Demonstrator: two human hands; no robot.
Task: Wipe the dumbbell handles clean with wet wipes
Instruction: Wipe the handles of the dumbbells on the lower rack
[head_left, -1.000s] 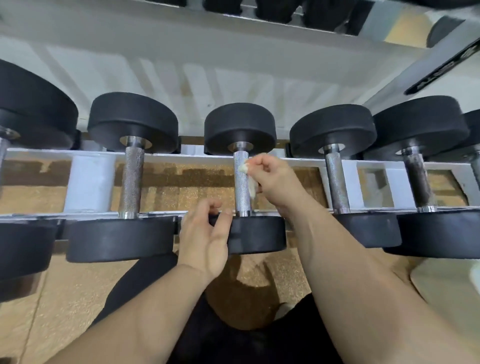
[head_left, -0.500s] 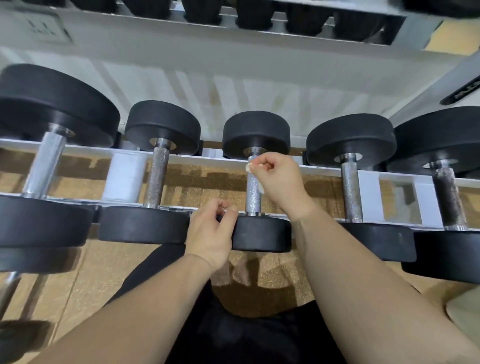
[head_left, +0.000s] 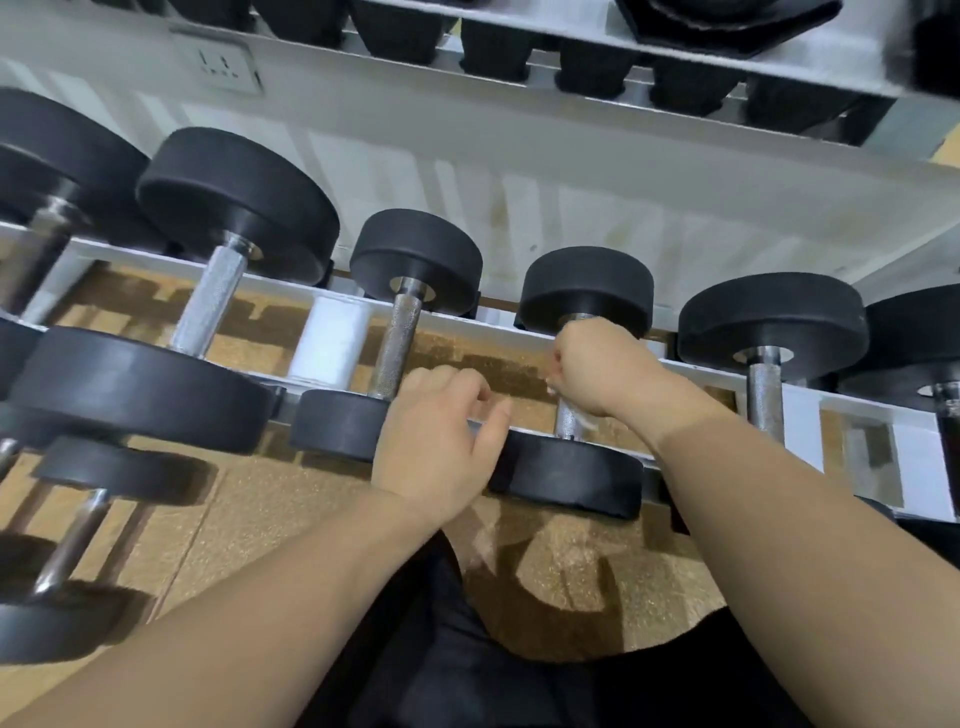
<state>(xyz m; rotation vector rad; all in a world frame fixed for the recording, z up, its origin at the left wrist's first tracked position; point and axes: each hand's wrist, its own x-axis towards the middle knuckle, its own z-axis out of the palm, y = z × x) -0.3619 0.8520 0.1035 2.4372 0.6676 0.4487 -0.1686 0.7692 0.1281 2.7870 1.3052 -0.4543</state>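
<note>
Here, right hand tight round wipe and handle; left hand half-curled

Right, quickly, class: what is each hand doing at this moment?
Left hand: open, fingers loosely curled, holding nothing.
Right hand: closed round the white wet wipe on the knurled steel dumbbell handle.

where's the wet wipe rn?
Head view, right of centre: wet wipe bunched in the right hand against the dumbbell handle, right of the left hand.
</note>
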